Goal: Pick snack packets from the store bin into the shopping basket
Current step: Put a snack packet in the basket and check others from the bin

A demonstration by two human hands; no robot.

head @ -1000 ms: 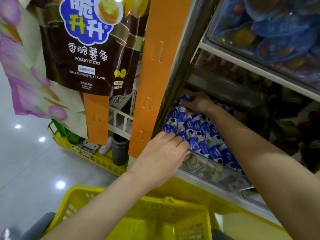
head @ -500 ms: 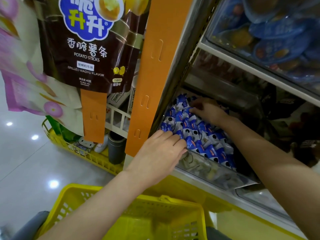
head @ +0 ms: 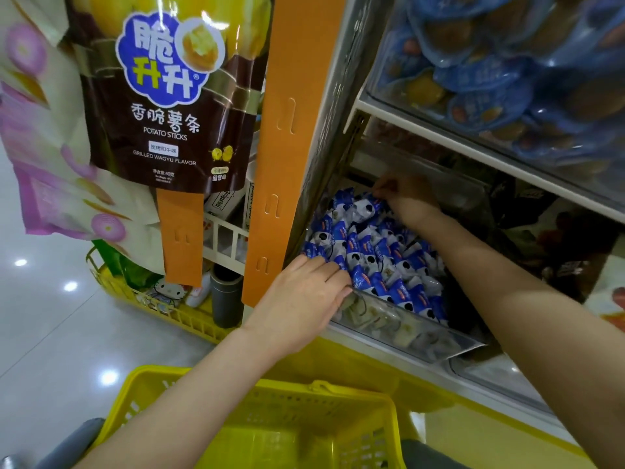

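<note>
Blue-and-white snack packets (head: pixel 378 258) lie under both hands, and little has changed in the last second. The left hand (head: pixel 304 296) has stayed at the near left corner of the pile, just over the front lip. Its fingers are laid fairly straight across the packets, pressing rather than closing round any. The right hand (head: pixel 411 198) has roamed. Half a second ago it was nearer the middle of the heap; now it is back at the rear, fingers curled down among the farthest packets. It may be pinching one by its edge, but the shade under the shelf keeps me from telling whether it truly holds anything.

All the packets I can see are in the store bin (head: pixel 406 330), heaped against its clear front wall. None has been lifted clear in this stretch. The shopping basket (head: pixel 287 411) waits below and nearer the person, and no blue packet shows in the part of it in view.

My reading is that the person is searching and gathering, not yet carrying. The transfer to the basket has not started, and the right hand's rear grip looks the likeliest first pick.
</note>
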